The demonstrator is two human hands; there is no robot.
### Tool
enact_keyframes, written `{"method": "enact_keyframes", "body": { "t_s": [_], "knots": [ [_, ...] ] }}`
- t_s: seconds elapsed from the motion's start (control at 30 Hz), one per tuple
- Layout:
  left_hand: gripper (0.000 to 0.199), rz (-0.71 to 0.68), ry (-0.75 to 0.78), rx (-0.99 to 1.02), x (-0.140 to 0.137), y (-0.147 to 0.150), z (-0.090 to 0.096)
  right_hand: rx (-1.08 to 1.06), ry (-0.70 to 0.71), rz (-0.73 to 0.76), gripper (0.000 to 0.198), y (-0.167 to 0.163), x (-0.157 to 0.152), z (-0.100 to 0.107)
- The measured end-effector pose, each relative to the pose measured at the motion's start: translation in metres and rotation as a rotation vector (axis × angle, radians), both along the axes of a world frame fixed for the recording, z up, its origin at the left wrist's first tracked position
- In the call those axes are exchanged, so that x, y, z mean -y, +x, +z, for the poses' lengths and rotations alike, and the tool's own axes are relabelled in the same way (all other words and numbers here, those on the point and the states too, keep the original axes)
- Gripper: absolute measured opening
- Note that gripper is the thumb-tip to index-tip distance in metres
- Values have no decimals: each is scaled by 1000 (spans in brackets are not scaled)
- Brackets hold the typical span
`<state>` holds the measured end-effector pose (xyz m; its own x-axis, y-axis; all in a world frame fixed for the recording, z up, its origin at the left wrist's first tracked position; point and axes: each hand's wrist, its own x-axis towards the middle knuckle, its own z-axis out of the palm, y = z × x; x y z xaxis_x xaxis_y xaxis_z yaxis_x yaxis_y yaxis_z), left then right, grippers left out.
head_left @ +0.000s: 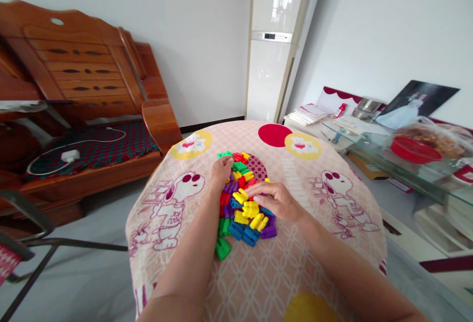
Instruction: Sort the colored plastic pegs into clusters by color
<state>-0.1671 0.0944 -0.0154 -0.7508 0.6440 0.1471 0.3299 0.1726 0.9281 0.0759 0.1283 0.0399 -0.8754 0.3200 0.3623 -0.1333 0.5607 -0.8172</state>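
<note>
while the plastic pieces [250, 209] lie heaped together on the patterned cloth [288, 253], seemingly to keep them all in reach, the right hand [280, 199] lies loosely spread over their right side, gripping nothing i can see. the left hand [222, 170] curls at the far left edge by green pieces [224, 155]; whether it pinches one, i can't tell.

Bare, tapering forearms [186, 258] are leading into a bare left hand [222, 170] and bare right hand [280, 200] above the round, pale-pink patterned fabric tablecloth [240, 287].
</note>
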Motion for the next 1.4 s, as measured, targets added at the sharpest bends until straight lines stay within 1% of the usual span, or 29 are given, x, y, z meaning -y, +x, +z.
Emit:
{"method": "enact_keyframes", "body": {
  "t_s": [0.07, 0.13, 0.17, 0.2, 0.27, 0.33, 0.4, 0.47, 0.6, 0.67, 0.77, 0.83, 0.9, 0.97, 1.07, 1.1, 1.17, 1.23, 1.33, 1.4],
  "knots": [
    [32, -20, 18, 4, -3, -1, 4, 48, 71, -234, 24, 4, -18, -4],
    [34, -29, 38, 24, -2, -5, 8, 172, 167, -452, 25, 7, -36, -11],
    [35, -21, 45, 34, 0, -8, 11, 246, 194, -510, 26, 8, -43, -15],
    [37, -10, 48, 41, 3, -11, 12, 311, 202, -524, 27, 8, -47, -19],
    [38, 11, 41, 48, 8, -17, 15, 373, 173, -443, 28, 7, -50, -25],
    [38, 18, 28, 58, 12, -23, 14, 345, 111, -327, 29, 3, -48, -27],
    [36, 5, 6, 80, 15, -26, 11, 301, 51, -277, 30, -2, -48, -25],
    [34, -8, -13, 110, 16, -28, 7, 278, 4, -313, 31, -8, -54, -20],
    [35, 3, -9, 188, 17, -32, 1, 271, -32, -423, 29, -22, -78, -14],
    [33, 10, 5, 229, 17, -34, 0, 274, -53, -427, 28, -28, -86, -14],
    [30, 14, 22, 281, 20, -37, -2, 291, -69, -395, 27, -33, -86, -15],
    [30, 15, 31, 304, 22, -38, -3, 326, -54, -311, 24, -33, -81, -15],
    [29, 12, 38, 320, 23, -38, -4, 381, -9, -191, 26, -31, -74, -14],
    [28, 17, 45, 331, 23, -38, -5, 433, 71, -98, 26, -28, -68, -10],
    [27, 27, 52, 355, 23, -39, -6, 497, 194, -25, 21, -25, -65, -5],
    [26, 29, 53, 364, 22, -39, -6, 505, 208, -25, 20, -25, -65, -4],
    [25, 33, 57, 379, 22, -39, -6, 499, 174, -65, 19, -25, -69, -6],
    [24, 41, 67, 382, 23, -39, -7, 470, 71, -147, 22, -25, -75, -12],
    [24, 50, 70, 363, 24, -38, -7, 428, -130, -295, 28, -23, -87, -25],
    [25, 54, 62, 348, 24, -38, -7, 409, -222, -383, 29, -20, -95, -31]
  ]
}}
